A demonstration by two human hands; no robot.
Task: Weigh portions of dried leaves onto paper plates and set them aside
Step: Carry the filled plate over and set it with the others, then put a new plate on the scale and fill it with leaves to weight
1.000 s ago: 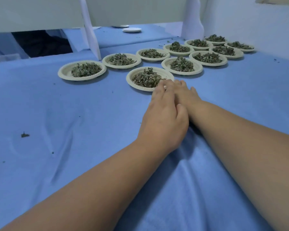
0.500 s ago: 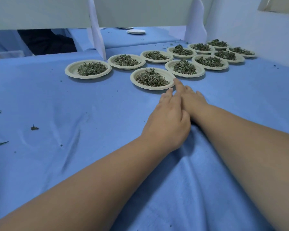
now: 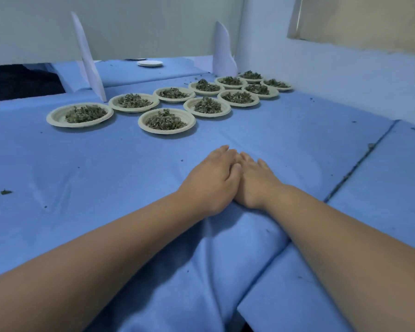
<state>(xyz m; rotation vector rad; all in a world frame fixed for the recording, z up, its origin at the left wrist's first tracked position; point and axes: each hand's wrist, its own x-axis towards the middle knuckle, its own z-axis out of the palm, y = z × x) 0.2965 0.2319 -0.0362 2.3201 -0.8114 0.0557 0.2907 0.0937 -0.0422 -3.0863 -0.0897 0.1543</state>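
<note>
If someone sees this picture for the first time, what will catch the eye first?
First, the paper plates heaped with dried leaves, in two rows across the blue cloth toward the far right wall. Then, at the centre, the left hand and the right hand lie flat on the cloth, side by side and touching, holding nothing.

Left hand (image 3: 211,182) and right hand (image 3: 255,182) lie flat, palms down, side by side, touching; fingers extended, forearms converging.
</note>
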